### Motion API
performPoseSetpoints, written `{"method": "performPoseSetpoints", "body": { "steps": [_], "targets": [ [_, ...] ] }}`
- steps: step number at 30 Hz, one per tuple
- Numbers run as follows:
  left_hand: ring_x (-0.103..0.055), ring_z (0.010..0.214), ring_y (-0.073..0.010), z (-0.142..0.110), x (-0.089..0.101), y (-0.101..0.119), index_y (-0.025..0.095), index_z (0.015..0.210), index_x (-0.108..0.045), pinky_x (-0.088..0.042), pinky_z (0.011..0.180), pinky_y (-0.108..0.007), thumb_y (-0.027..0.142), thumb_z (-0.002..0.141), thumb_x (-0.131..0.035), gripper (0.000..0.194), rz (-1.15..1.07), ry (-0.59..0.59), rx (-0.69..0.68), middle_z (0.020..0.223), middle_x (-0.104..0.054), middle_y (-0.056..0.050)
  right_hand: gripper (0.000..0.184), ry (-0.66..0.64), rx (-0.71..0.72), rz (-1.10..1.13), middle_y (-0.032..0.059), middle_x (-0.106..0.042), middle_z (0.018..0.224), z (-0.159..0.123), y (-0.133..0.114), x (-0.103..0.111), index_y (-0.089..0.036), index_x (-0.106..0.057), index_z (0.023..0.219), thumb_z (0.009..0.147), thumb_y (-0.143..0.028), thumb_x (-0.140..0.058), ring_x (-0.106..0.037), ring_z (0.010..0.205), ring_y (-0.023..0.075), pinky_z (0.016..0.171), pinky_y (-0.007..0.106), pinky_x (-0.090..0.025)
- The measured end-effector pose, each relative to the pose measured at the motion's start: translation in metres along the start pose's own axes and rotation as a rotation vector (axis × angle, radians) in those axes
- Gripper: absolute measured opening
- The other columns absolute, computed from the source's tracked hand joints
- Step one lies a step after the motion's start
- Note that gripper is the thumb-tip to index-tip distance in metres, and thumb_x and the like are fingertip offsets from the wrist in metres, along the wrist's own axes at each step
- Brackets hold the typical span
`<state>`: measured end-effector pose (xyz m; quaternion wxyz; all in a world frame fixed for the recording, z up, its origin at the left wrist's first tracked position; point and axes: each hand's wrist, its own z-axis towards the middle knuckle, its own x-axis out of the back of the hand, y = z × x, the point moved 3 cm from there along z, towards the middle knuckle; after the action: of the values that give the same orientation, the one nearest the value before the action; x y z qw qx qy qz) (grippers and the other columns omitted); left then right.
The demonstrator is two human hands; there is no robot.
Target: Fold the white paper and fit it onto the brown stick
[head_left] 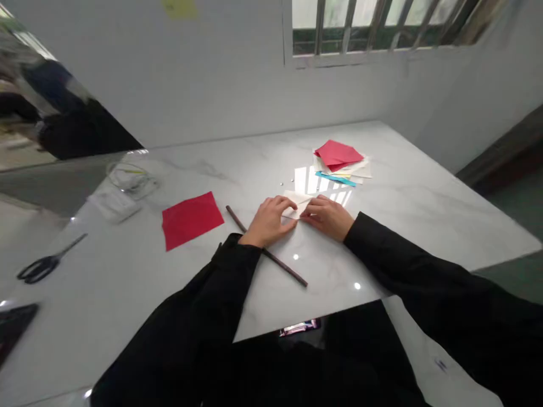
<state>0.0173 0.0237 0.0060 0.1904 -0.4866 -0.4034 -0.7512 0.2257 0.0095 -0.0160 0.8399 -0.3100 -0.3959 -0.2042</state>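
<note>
Left hand: the left hand is closed, fingers curled over the near-left edge of the cream folded paper, and its heel sits just beside the dark thin stick.
Right hand: the right hand is also closed, with its fingertips pressed on the paper's right side, facing the left hand and nearly touching it.
Sleeves: black sleeves cover both forearms.
Task's thing: the folded paper lies on the white marble-patterned desk, held between the hands, slightly right of the desk's middle.
Stick: it lies slanted on the desk, running under the left hand's wrist side.
Left of the hands: a red paper square lies flat beside the stick's far end.
Far left: black-handled scissors lie near the desk's edge; a white packet and a clear coiled plastic item sit farther on.
Ahead: a loose paper pile is topped by red paper, with a blue strip at its near edge; small shiny beads lie just left of it.
Wall: a barred window is set above the desk.
</note>
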Motion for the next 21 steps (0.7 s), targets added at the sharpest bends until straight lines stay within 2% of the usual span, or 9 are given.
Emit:
{"method": "performPoseSetpoints", "body": {
  "steps": [4,8,13,18,21],
  "targets": [
    [-0.061,0.128,-0.0307,-0.0019,-0.0019,0.0047,0.025,0.114,-0.07,-0.045,0.117,-0.049,0.031,0.089,-0.078,0.026,0.011,0.018,-0.016,0.134,-0.069,-0.007,0.01,0.01,-0.033,0.033,0.0061,-0.077,0.094,0.0018,0.0007,-0.0033,-0.021,-0.08,0.096,0.104,-0.026,-0.074,-0.065,0.091,0.0223,0.085,0.035,-0.052],
    [-0.063,0.123,-0.0294,-0.0034,-0.0017,0.009,0.024,0.105,-0.069,-0.047,0.113,-0.048,0.035,0.093,-0.078,0.019,0.009,0.058,-0.019,0.128,-0.071,-0.007,0.012,0.012,-0.03,0.08,0.0063,-0.077,0.097,0.003,-0.0001,-0.0043,-0.022,-0.08,0.101,0.106,-0.03,-0.072,-0.065,0.089,0.0213,0.083,0.035,-0.052],
    [-0.065,0.118,-0.0269,-0.0052,-0.0005,0.0094,0.024,0.097,-0.068,-0.049,0.11,-0.046,0.025,0.098,-0.072,0.005,-0.001,0.091,-0.034,0.122,-0.073,-0.005,0.009,0.049,-0.013,0.087,0.0061,-0.075,0.097,0.0036,-0.0007,-0.002,-0.023,-0.081,0.102,0.105,-0.025,-0.073,-0.063,0.092,0.0226,0.086,0.036,-0.054],
    [-0.066,0.114,-0.0271,-0.0061,0.0009,0.0097,0.024,0.101,-0.068,-0.052,0.107,-0.046,0.022,0.095,-0.073,0.008,-0.01,0.107,-0.016,0.117,-0.074,-0.005,0.009,0.035,-0.008,0.132,0.0053,-0.076,0.093,0.0057,-0.0036,-0.0045,-0.023,-0.081,0.102,0.104,-0.021,-0.072,-0.063,0.09,0.0218,0.084,0.036,-0.055],
    [-0.067,0.114,-0.027,-0.0073,0.0026,0.0104,0.024,0.101,-0.068,-0.052,0.106,-0.046,0.022,0.099,-0.067,0.003,-0.024,0.106,-0.005,0.117,-0.074,-0.006,0.01,0.048,0.0,0.139,0.0065,-0.076,0.096,0.0057,-0.0031,-0.0021,-0.023,-0.08,0.108,0.102,-0.021,-0.073,-0.064,0.092,0.0232,0.086,0.038,-0.057]
  ]
}}
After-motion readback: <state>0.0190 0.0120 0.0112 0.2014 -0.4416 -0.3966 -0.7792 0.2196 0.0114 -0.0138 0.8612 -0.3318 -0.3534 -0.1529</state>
